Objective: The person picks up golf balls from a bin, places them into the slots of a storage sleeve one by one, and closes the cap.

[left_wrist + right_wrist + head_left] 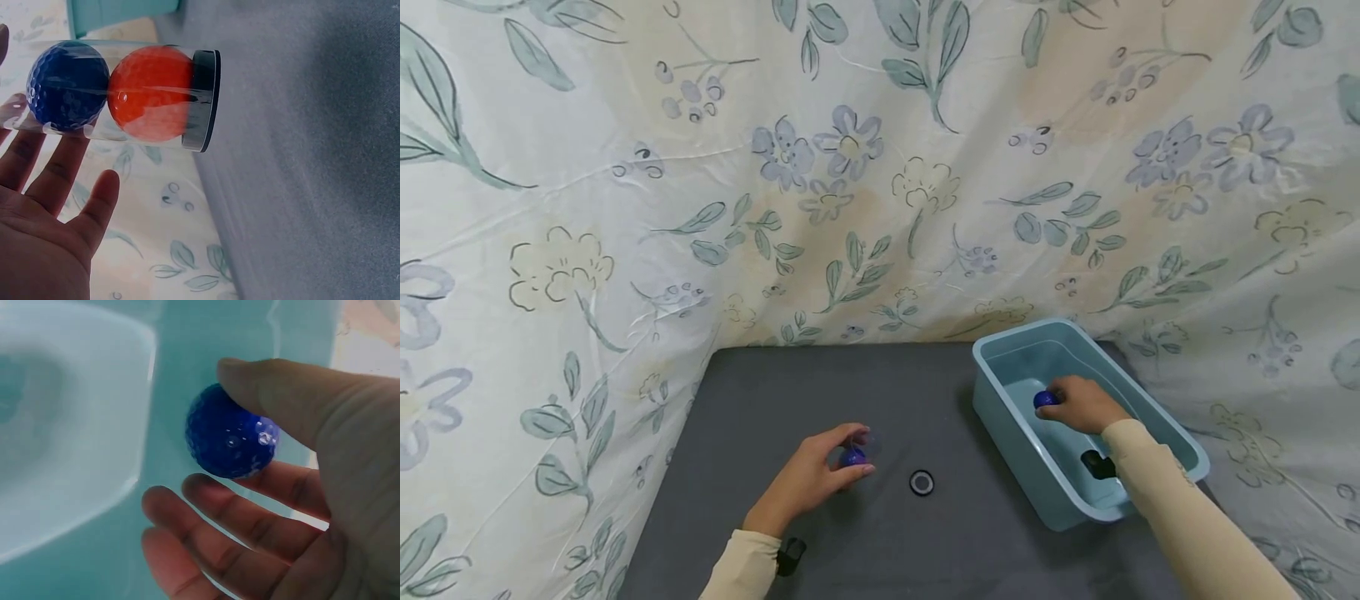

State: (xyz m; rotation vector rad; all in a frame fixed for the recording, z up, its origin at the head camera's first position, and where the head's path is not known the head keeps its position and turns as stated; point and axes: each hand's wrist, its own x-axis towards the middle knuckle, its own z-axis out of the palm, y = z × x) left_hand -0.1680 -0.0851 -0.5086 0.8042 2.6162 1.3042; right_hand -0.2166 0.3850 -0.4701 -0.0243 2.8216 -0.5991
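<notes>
Cream fabric is closest in: two sleeves (pixel 1195 508) run up from the near edge, a black piece (pixel 792 557) sitting at the left wrist. And here's the left hand (pixel 805 477), thumb and fingers set round a clear tube (pixel 117 53), little finger standing off it! Stacked inside, a dimpled blue ball (pixel 67 85) sits against an orange ball (pixel 150 94), and that orange one is next to the dark end piece (pixel 203 103), which faces the tabletop; whether it touches, I can't tell. Just right of that hand, flat on the grey table (pixel 835 383), lies a round black disc (pixel 921 482) with a pale ring. Over to the right hand (pixel 1088 406), inside the rim of the light blue tub (pixel 1007 442): thumb and forefinger pinch a second blue ball (pixel 228 434), the other three fingers loosely bent below, clear of it. The tub stands at the table's right side, and behind everything hangs floral cloth (pixel 880 250), leaves and blossoms all over.
</notes>
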